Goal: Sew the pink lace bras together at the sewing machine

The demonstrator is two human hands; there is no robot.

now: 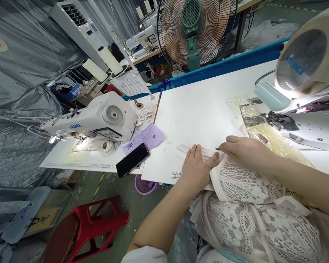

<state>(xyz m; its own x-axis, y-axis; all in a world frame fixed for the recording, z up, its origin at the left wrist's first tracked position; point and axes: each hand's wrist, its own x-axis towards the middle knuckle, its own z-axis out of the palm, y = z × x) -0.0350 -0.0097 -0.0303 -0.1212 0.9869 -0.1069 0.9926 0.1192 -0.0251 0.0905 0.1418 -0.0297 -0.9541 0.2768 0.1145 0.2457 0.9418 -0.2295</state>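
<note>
The white lace trim point(200, 150) lies flat on the sewing table point(203, 106), long axis from 9 to 3 o'clock. The left hand point(197, 166) presses it, fingers together; the right hand point(242, 151) pinches its end at 3 o'clock.

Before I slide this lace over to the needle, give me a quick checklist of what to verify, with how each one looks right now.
1. Left hand flat on the band of the lace fabric: ok.
2. Right hand pinching the band edge: ok.
3. White table between hands and sewing machine: ok, bare.
4. Needle area lit: ok.
5. Thread in the needle: cannot tell.
6. Phone overhanging the neighbouring table's edge: not ok.
</note>
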